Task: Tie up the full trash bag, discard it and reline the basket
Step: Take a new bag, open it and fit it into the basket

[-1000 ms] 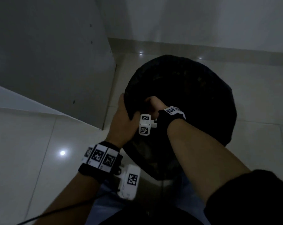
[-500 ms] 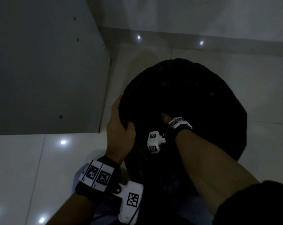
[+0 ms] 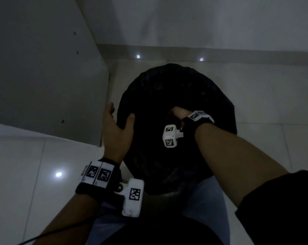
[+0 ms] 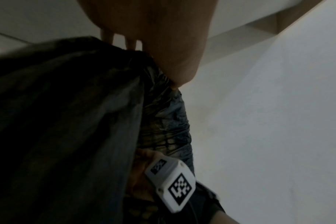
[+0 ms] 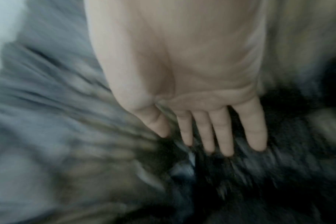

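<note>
A round basket lined with a black trash bag (image 3: 185, 89) stands on the tiled floor in front of me. My left hand (image 3: 117, 121) holds the bag-covered rim on the left side, thumb over the top and fingers down the outside. In the left wrist view its thumb (image 4: 175, 72) presses on the crinkled black plastic (image 4: 67, 121). My right hand (image 3: 178, 112) reaches inside the opening near the middle. In the blurred right wrist view that hand (image 5: 197, 144) has straight, spread fingers against the dark plastic (image 5: 67, 121). What lies in the bag is too dark to see.
A grey cabinet panel (image 3: 43, 76) stands close to the basket's left side. A pale wall with a skirting strip (image 3: 202, 52) runs behind it. Shiny tiled floor (image 3: 273, 103) lies to the right. My legs (image 3: 208, 200) are right against the basket's near side.
My right hand has moved from beside the left hand at the rim to the middle of the bag's opening. The left hand has stayed on the left rim.
</note>
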`<move>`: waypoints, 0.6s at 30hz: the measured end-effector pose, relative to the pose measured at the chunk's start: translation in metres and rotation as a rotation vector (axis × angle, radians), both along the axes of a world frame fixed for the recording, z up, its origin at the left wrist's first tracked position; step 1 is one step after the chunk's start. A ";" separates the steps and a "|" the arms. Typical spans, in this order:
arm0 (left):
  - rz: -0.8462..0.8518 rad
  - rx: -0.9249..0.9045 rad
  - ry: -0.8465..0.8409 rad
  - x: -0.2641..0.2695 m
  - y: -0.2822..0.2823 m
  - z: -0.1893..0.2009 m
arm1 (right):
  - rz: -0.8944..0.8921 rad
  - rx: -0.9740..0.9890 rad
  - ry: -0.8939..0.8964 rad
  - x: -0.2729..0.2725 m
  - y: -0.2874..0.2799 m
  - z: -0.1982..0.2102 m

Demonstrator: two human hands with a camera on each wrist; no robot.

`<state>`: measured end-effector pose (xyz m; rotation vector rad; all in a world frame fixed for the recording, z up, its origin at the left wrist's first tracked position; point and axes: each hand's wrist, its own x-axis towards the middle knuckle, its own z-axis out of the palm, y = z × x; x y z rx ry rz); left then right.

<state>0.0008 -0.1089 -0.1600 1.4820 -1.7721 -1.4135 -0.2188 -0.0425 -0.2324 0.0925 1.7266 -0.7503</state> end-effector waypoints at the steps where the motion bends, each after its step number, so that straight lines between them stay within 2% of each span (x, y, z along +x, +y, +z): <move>1: 0.044 0.019 0.010 0.005 0.006 0.004 | -0.016 -0.023 -0.015 -0.005 0.007 0.010; 2: 0.091 0.060 0.032 0.012 0.016 0.008 | -0.001 -0.011 -0.033 -0.007 0.011 0.022; 4: 0.167 0.268 0.091 0.028 0.038 0.011 | 0.059 -0.028 -0.069 -0.008 0.024 0.040; 6: 0.068 0.555 0.119 0.042 0.059 0.008 | 0.111 -0.048 -0.023 0.001 0.037 0.051; 8: -0.053 0.701 0.116 0.047 0.068 -0.006 | 0.078 -0.104 0.083 0.009 0.045 0.065; 10: -0.007 0.678 0.168 0.043 0.068 -0.014 | -0.021 -0.193 0.289 0.016 0.055 0.081; 12: 0.066 0.552 0.182 0.033 0.064 -0.010 | -0.052 -0.219 0.631 0.021 0.068 0.098; 15: 0.119 0.406 0.111 0.021 0.057 -0.005 | -0.093 -0.014 1.116 0.037 0.094 0.114; 16: 0.142 0.395 0.093 0.018 0.054 -0.004 | -0.149 0.062 1.196 0.044 0.103 0.117; 17: 0.160 0.398 0.079 0.016 0.053 -0.001 | -0.216 0.077 1.197 0.050 0.110 0.115; 18: 0.170 0.403 0.084 0.015 0.053 0.002 | -0.291 0.028 1.105 0.053 0.117 0.112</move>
